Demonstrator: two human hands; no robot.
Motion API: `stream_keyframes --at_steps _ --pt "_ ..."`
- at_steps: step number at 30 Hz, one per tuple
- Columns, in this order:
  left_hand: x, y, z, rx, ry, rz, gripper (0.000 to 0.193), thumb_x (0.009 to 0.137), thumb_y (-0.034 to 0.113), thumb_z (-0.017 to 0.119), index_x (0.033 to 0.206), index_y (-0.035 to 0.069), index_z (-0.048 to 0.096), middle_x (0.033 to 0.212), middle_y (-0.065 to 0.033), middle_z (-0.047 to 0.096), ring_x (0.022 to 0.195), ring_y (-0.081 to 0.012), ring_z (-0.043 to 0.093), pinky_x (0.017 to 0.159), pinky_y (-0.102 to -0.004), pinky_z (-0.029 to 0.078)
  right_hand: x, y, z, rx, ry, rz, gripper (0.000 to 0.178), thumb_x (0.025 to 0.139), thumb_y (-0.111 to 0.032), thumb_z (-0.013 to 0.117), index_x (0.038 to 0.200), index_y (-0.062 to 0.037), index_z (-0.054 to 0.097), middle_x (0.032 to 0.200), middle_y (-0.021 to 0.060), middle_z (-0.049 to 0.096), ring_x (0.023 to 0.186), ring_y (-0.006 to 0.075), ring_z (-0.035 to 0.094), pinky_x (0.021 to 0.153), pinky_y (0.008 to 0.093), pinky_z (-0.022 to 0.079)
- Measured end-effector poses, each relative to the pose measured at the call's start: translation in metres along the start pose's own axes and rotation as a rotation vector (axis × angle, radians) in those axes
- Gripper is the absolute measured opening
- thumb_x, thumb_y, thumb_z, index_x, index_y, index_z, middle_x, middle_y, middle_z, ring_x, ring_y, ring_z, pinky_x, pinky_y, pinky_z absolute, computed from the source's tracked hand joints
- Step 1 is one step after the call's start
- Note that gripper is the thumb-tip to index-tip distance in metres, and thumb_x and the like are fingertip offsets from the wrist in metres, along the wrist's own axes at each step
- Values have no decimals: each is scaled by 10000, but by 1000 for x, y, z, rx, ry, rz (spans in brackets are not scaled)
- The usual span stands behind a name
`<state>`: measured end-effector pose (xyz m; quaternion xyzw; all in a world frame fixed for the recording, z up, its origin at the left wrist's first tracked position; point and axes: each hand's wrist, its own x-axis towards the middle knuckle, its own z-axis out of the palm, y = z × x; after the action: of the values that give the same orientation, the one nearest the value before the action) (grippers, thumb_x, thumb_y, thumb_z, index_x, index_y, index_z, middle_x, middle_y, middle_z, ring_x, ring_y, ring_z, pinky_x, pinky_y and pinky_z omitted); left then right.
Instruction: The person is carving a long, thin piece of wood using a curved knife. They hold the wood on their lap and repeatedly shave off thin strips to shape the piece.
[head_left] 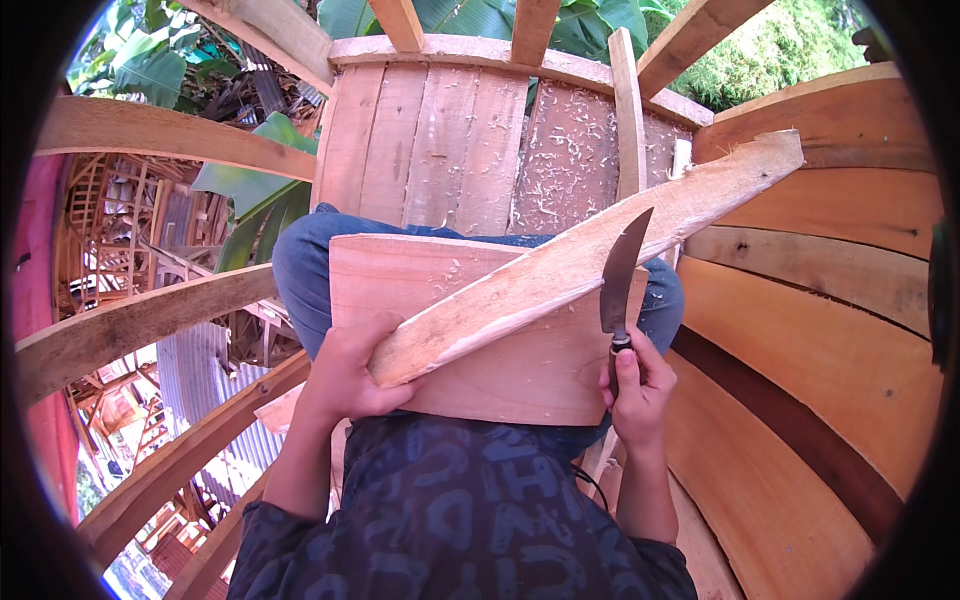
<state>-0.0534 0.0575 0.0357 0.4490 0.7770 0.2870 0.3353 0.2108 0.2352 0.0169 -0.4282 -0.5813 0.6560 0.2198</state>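
My left hand (357, 372) grips the near end of a long, pale wooden board (540, 270), thumb along its lower edge. The board slants up and away to the right, its far end beyond my right knee. In my right hand (640, 385) is a knife (624, 270) with a dark handle and a curved blade pointing up. Its blade overlaps the board's near edge in view; whether it touches I cannot tell. Beneath the board, a flat wooden panel (500, 375) lies across my lap, with a few shavings on it.
Curled wood shavings (570, 150) litter the plank floor (430, 150) ahead. A plank wall (810, 350) stands close on my right. Wooden rails (150, 315) with gaps run along the left, above corrugated metal sheets (215, 375) lower down. An upright stick (627, 110) stands near the far edge.
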Motion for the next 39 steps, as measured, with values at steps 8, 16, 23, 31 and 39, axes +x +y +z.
stream_keyframes --at_steps 8,16,23,31,39 --pt "-1 -1 1 -41 29 41 495 578 221 790 992 4 626 803 -143 639 721 -295 665 677 -319 515 3 -7 -12 496 -28 70 390 1015 -316 450 1234 -3 527 595 36 501 407 57 401 380 192 324" --pt "-1 1 -2 -19 -9 2 491 585 217 785 1002 11 627 802 -145 643 733 -295 673 677 -320 516 -1 19 -8 -242 -110 -194 352 1004 -255 493 1274 -30 502 619 47 512 452 75 428 398 207 349" --pt "0 -3 3 -32 24 48 503 561 191 810 984 6 610 779 -127 631 705 -225 653 670 -294 492 -1 0 -10 154 176 -31 273 982 -147 527 1204 2 582 648 14 539 498 73 480 445 201 368" --pt "-1 -4 3 -15 12 41 504 563 196 807 985 4 608 792 -125 628 706 -221 644 677 -296 492 2 -9 -15 376 198 -54 263 965 -136 553 1174 17 602 665 36 560 517 73 500 462 219 383" --pt "-3 -1 2 -22 15 23 506 564 213 805 983 8 611 786 -131 627 703 -244 648 669 -301 495 -2 10 -13 20 66 -117 333 992 -193 520 1251 16 529 635 47 533 463 68 441 422 207 361"
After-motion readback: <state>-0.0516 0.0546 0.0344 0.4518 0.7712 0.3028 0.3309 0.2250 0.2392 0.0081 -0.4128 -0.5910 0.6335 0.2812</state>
